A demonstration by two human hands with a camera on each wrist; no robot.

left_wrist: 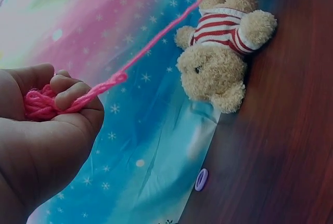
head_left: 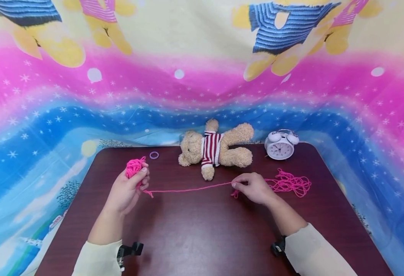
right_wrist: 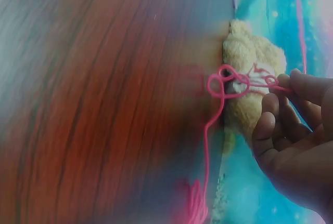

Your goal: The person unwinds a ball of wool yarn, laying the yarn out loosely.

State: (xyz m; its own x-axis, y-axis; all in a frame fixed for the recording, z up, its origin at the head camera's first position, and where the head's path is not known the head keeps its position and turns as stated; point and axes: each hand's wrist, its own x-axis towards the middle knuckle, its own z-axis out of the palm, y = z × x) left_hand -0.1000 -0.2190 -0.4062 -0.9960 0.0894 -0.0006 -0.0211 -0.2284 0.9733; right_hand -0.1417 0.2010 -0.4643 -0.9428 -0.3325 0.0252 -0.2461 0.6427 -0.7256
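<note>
My left hand [head_left: 127, 189] grips a small bundle of wound pink yarn [head_left: 134, 168] above the table's left part. From it a single strand [head_left: 191, 190] runs nearly straight across to my right hand [head_left: 253, 188], which pinches it between thumb and forefinger. In the right wrist view, curly loops of yarn [right_wrist: 228, 81] dangle below those fingertips. A loose tangle of the same pink yarn [head_left: 291, 184] lies on the table to the right of the right hand. The left wrist view shows the bundle [left_wrist: 41, 104] partly hidden inside the curled fingers.
A teddy bear [head_left: 211, 148] in a red-and-white striped shirt lies on its back at the table's far edge. Right of it stands a white twin-bell alarm clock [head_left: 280, 145]. A purple ring [head_left: 154, 155] lies beyond the left hand. Printed cloth [head_left: 202, 92] hangs behind the dark table [head_left: 202, 237].
</note>
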